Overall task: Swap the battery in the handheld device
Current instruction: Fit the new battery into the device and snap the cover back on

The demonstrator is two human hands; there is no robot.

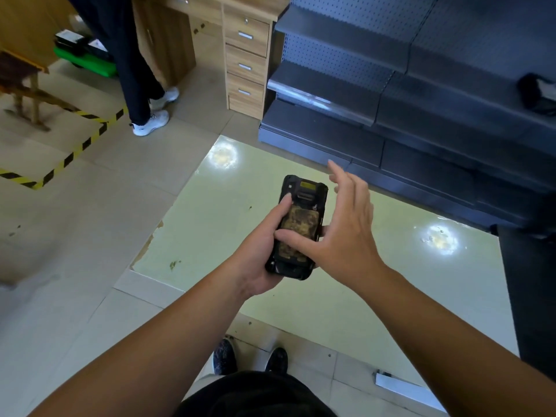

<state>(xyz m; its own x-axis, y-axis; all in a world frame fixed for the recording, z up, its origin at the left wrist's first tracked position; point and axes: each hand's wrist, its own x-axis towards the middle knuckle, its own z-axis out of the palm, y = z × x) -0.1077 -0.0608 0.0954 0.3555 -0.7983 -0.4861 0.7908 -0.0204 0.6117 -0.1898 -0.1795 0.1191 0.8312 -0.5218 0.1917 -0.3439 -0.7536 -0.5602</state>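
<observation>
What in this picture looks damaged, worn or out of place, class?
The pale green floor panel is chipped and peeling along its left edge, showing brown beneath, with dark marks nearby. The handheld device, gripped in the left hand, shows a mottled yellow-brown patch on its back, under the right hand's thumb.

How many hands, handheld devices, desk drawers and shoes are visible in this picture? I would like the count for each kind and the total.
Hands: 2, left hand, right hand
Handheld device: 1
Desk drawers: 4
Shoes: 4
Total: 11
</observation>
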